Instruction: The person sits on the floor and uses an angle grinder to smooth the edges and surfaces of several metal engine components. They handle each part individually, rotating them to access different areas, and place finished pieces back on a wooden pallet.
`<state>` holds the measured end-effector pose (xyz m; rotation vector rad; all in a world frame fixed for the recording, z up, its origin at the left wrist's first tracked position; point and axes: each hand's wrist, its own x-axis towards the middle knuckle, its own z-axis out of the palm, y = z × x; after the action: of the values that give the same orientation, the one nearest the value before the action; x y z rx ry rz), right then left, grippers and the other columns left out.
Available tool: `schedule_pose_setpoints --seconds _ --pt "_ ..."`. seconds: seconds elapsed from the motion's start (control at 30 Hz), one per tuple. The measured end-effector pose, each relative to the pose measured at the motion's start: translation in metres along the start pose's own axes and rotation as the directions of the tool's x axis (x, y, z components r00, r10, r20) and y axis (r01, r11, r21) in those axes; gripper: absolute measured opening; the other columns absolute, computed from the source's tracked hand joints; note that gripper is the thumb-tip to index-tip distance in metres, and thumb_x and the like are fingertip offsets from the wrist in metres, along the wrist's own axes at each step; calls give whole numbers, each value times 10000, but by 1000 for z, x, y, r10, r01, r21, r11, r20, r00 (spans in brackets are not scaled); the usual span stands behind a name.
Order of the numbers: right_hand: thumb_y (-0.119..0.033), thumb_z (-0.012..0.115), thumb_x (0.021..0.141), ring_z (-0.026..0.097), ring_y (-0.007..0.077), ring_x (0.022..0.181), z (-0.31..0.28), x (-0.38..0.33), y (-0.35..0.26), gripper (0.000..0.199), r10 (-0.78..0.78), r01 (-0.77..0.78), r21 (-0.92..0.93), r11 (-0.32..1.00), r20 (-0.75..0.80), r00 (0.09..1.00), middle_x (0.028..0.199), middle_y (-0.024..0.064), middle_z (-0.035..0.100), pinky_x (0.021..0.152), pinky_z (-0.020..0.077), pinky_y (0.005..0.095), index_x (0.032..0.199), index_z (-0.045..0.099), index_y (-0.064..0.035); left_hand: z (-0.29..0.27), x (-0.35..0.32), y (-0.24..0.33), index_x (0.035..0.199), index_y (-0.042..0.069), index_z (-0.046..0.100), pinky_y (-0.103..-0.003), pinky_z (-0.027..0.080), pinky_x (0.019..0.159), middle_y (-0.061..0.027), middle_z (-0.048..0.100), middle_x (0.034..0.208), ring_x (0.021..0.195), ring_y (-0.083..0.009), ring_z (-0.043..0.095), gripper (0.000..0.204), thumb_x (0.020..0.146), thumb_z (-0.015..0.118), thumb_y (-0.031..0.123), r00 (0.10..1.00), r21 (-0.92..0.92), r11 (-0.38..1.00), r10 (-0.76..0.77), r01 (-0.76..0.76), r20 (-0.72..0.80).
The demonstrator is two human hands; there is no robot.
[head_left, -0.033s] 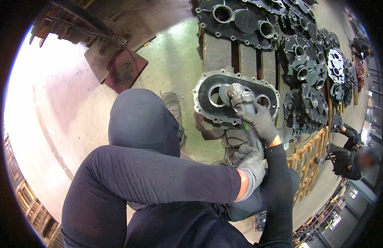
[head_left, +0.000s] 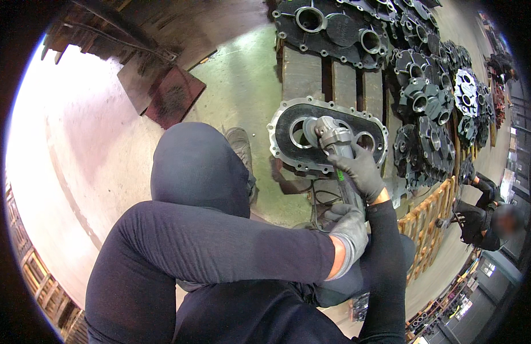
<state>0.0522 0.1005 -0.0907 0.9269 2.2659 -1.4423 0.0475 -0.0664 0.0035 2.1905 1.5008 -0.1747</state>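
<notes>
A worker's gloved right hand (head_left: 362, 172) and left hand (head_left: 348, 228) grip a grey angle grinder (head_left: 334, 143), fingers wrapped tight, its head on an oval dark metal housing cover (head_left: 288, 114) lying on wooden pallet slats (head_left: 302, 71).

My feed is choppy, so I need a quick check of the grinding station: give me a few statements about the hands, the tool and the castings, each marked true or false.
1. Both hands wear gloves. True: the right hand and the left hand are gloved.
2. The angle grinder is held by one hand only. False: both hands grip it, right nearer the head, left at the rear.
3. The grinder's head is over the oval housing cover. True.
4. The housing cover lies on bare floor. False: it rests on a wooden pallet.
5. No other castings are nearby. False: dark castings fill the pallets beyond.
</notes>
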Motion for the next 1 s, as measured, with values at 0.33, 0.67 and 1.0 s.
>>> schedule_pose_setpoints --seconds 0.33,0.67,1.0 --pt "-421 876 880 770 288 949 15 6 -20 615 -33 31 -183 983 -7 999 1056 240 795 882 581 404 1185 720 89 -18 -12 -1 1079 62 846 -550 590 713 -150 812 900 784 -349 779 296 902 696 246 1000 -4 1000 3 -3 28" --pt "-463 873 837 778 416 1024 28 13 -33 634 -35 46 -382 923 35 999 1091 279 786 929 591 474 1242 729 4 -21 -22 -6 1065 54 842 -520 596 715 -137 823 917 828 -327 792 259 850 778 184 998 -33 998 52 -51 24" --pt "-426 852 851 756 472 998 36 -11 -54 579 -151 210 -723 658 147 978 1037 258 766 872 596 546 1203 591 -47 -27 -34 -14 1038 53 842 -499 576 659 -114 813 892 799 -311 777 279 762 863 92 986 5 988 156 -156 61"
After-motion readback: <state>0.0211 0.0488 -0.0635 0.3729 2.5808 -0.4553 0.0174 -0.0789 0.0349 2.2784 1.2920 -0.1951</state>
